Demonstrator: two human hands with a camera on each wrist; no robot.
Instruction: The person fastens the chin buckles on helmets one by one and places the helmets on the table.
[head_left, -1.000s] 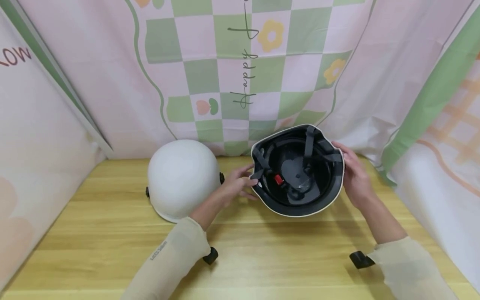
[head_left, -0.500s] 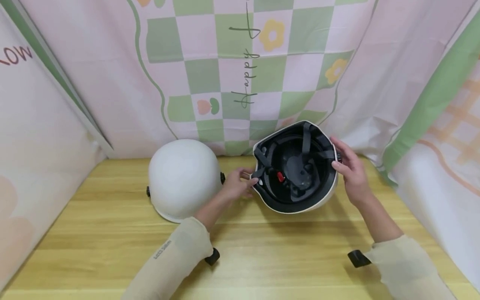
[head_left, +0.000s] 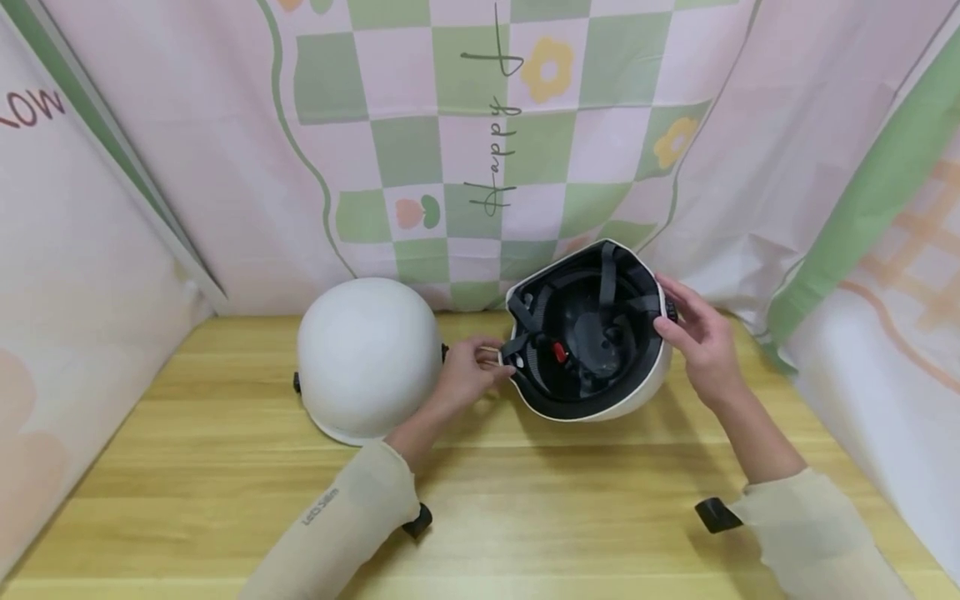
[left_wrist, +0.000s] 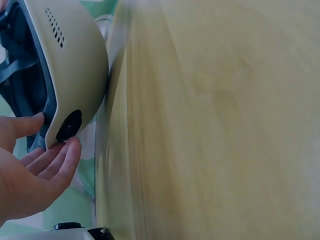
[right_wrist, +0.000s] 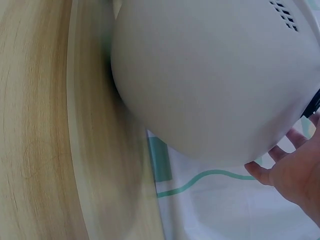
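Strapped helmet [head_left: 600, 342]: tilted, black interior showing, at the far side of the tabletop [head_left: 555, 517]
Left hand's grip [head_left: 465, 375]: pinching its left rim
Right hand's grip [head_left: 697, 337]: holding its right edge
White helmet [head_left: 367, 358]: to the left, dome up

Helmet [head_left: 588, 333]: off-white shell [left_wrist: 77, 60], vented; black interior [head_left: 551, 321], dark straps [head_left: 608, 279], red clip [head_left: 560, 352]. Tilted, hollow facing head camera, at rear of worktop [head_left: 562, 517].

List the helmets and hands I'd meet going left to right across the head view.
Resting helmet → left hand → held helmet → right hand.
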